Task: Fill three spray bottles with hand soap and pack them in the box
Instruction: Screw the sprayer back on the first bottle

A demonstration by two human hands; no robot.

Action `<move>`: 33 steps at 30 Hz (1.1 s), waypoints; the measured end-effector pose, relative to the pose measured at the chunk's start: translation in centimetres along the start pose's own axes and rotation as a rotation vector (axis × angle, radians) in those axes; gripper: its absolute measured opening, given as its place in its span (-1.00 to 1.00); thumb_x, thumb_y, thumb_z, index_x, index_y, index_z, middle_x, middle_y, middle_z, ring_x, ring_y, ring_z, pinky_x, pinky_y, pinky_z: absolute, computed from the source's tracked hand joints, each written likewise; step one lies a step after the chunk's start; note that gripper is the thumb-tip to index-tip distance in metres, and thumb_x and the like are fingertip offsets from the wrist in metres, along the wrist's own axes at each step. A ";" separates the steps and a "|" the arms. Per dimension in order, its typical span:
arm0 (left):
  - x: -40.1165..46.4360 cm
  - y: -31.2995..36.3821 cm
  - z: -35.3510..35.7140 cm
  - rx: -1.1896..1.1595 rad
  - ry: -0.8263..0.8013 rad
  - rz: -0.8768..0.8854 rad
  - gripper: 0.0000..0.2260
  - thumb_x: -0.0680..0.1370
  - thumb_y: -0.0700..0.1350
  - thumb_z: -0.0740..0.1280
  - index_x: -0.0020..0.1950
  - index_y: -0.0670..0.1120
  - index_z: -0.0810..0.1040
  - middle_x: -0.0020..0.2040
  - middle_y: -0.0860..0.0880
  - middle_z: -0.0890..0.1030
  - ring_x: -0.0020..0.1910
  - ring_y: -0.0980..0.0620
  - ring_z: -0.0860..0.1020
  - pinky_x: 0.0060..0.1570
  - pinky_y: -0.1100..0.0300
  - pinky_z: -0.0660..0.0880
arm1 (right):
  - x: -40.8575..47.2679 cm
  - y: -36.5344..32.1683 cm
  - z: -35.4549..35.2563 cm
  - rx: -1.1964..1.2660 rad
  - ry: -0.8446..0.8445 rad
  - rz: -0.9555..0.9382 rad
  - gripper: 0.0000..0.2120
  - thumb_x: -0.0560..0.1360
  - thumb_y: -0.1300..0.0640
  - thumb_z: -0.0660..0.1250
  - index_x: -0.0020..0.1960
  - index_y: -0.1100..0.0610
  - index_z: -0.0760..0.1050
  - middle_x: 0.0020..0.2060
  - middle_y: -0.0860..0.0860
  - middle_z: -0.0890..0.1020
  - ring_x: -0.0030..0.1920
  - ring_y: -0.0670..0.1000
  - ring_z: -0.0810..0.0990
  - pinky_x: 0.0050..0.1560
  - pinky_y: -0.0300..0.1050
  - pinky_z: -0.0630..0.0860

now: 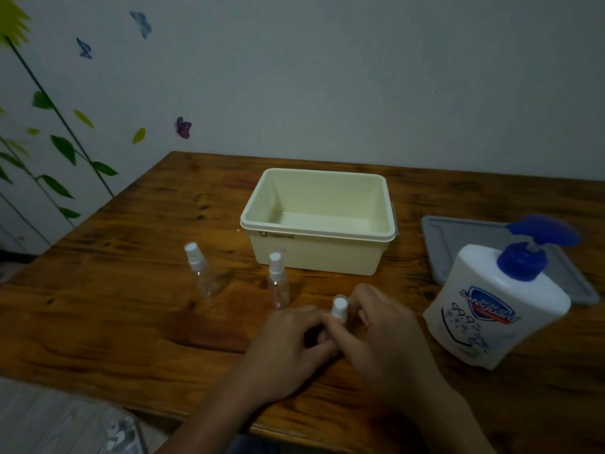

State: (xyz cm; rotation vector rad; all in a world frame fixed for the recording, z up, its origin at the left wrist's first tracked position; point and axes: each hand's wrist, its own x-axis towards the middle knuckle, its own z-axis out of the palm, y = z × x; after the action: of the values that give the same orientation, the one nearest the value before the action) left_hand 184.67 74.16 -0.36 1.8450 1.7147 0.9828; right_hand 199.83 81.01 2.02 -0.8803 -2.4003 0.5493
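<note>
Three small clear spray bottles with white caps stand on the wooden table (131,306). The left spray bottle (201,270) and the middle spray bottle (278,281) stand free and look empty. Both hands hold the third spray bottle (339,310): my left hand (291,342) grips its body, which is hidden, and my right hand (376,326) curls its fingers round the white cap. The cream plastic box (314,253) stands open behind them, with nothing inside. A white hand soap pump bottle (494,309) with a blue pump stands at the right.
The grey box lid (465,237) lies flat behind the soap bottle at the right. A wall with leaf and butterfly stickers runs along the far and left table edges. A patterned cloth shows at the lower left, below the table's front edge.
</note>
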 end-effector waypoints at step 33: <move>-0.5 1.8 -0.6 -0.146 0.066 0.009 -0.78 0.46 -0.10 0.47 -0.30 0.15 0.52 -0.33 0.06 0.57 -0.34 0.13 0.51 -0.34 0.27 0.40 | -0.7 -0.2 1.1 0.201 0.137 0.037 -0.70 0.41 -0.23 0.31 -0.29 -0.08 0.30 -0.38 -0.15 0.44 -0.31 -0.17 0.47 -0.37 -0.41 0.34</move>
State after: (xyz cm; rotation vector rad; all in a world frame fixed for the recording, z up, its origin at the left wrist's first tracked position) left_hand 185.42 73.35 1.25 1.7469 1.6265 1.1522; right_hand 199.58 80.20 1.04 -0.8472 -2.1670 0.7072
